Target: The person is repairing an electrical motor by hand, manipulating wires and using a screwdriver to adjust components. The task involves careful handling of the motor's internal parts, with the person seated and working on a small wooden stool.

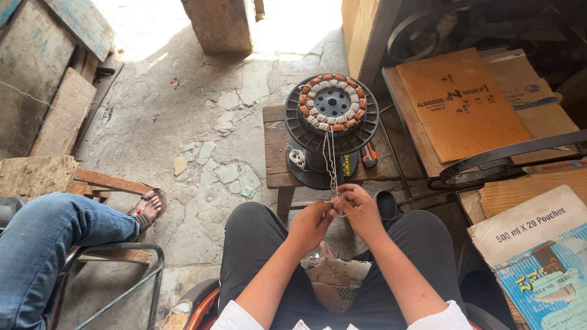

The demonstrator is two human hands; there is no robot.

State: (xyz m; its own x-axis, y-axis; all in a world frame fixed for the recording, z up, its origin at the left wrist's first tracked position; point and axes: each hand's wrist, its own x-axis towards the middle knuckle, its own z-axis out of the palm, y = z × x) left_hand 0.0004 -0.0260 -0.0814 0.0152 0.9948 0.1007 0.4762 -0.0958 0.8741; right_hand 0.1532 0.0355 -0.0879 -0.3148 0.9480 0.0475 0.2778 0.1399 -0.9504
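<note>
Copper coils ring the stator (331,102) on a wooden stool (276,146); cardboard boxes (460,104) crowd the right, another person's leg (55,235) the left. Left hand (312,225) and right hand (359,211) meet, fingertips pinching white thread (331,160) running from the stator.

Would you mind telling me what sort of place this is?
Probably a small motor-repair workshop: a stator with copper windings sits on a low wooden stool, both hands pull its white thread, and cardboard cartons crowd a cracked concrete floor.
</note>
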